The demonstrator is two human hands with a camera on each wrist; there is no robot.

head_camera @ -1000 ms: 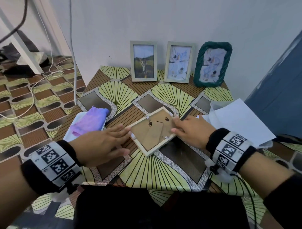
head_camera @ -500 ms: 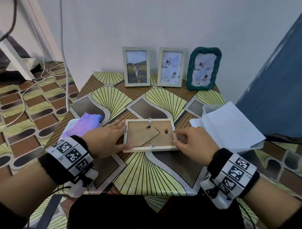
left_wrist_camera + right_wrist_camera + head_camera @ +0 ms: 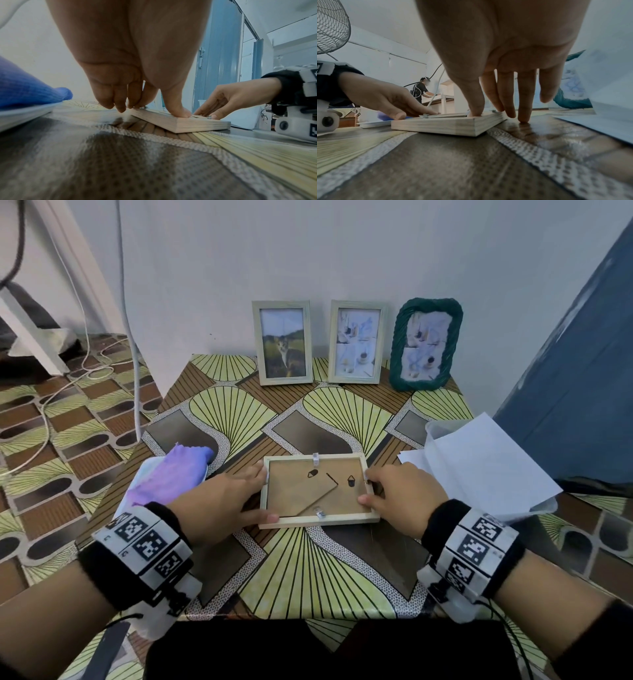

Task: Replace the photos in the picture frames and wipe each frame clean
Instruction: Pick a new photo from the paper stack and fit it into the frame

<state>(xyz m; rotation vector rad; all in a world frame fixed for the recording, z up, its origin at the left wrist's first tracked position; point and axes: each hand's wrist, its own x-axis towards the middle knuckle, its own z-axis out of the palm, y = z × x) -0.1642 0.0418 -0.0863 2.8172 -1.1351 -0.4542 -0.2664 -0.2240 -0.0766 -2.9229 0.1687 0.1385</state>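
A pale wooden picture frame (image 3: pixel 317 520) lies face down in the middle of the table, its brown backing board and folded stand leg facing up. Small metal tabs sit at its far and near edges. My left hand (image 3: pixel 263 494) rests on the frame's left side, thumb pressing the near corner (image 3: pixel 180 115) and fingers at the far corner. My right hand (image 3: pixel 365 487) rests on the right side; in the right wrist view the thumb (image 3: pixel 476 112) presses the frame (image 3: pixel 445 125) while two fingers touch the table beside it. Neither hand lifts the frame (image 3: pixel 188 124).
Three framed photos stand against the wall: two pale ones (image 3: pixel 284 342) (image 3: pixel 356 342) and a green woven one (image 3: pixel 424 344). A purple cloth (image 3: pixel 171 474) lies on a white tray at the left. White paper sheets (image 3: pixel 479 463) lie at the right, below a blue door.
The frame has turned from a diagonal to square with the table's front edge. Both hands have settled on its left and right sides.
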